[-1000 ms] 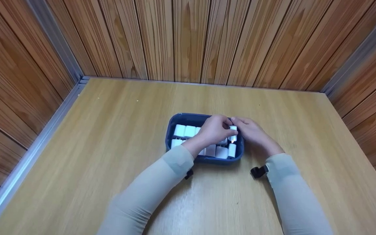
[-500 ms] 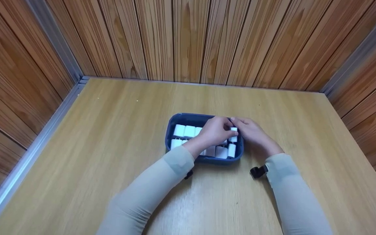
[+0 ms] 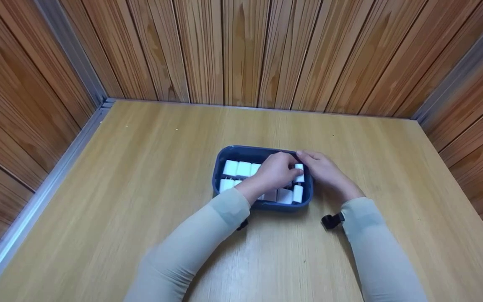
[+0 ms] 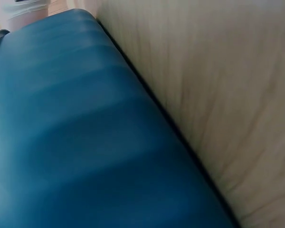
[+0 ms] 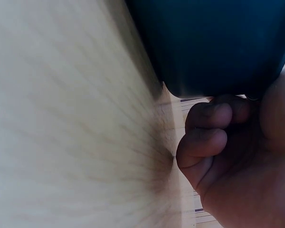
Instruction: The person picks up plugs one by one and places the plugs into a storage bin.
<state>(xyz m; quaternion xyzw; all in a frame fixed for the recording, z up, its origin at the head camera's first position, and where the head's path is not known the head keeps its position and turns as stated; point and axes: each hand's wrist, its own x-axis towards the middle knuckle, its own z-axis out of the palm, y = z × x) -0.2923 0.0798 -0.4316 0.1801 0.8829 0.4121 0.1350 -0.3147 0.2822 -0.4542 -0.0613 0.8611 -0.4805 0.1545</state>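
Note:
A dark blue box (image 3: 281,207) holds white plug adapters (image 3: 237,168) in two rows, with thin prongs showing between the rows. My left hand (image 3: 273,171) reaches over the box from the left and pinches a narrow white plug adapter (image 3: 299,173) at the right end of the back row. Its thumb lies on that adapter; its other fingertips are hidden. At the back right corner, my right hand (image 3: 327,172) holds the box. The right wrist view shows curled fingers (image 5: 204,142) by the box's end. In the left wrist view the box's side (image 4: 85,118) hides the left hand.
The box stands on a wood-grained table (image 3: 141,188). Wood-panelled walls (image 3: 241,50) rise behind and at both sides, with a metal strip (image 3: 27,203) along the left edge. A black wrist camera (image 3: 331,221) is strapped at the right sleeve.
My left hand has shifted slightly toward me, and the narrow adapter has gone a little lower in the box. My right hand and the box have stayed put.

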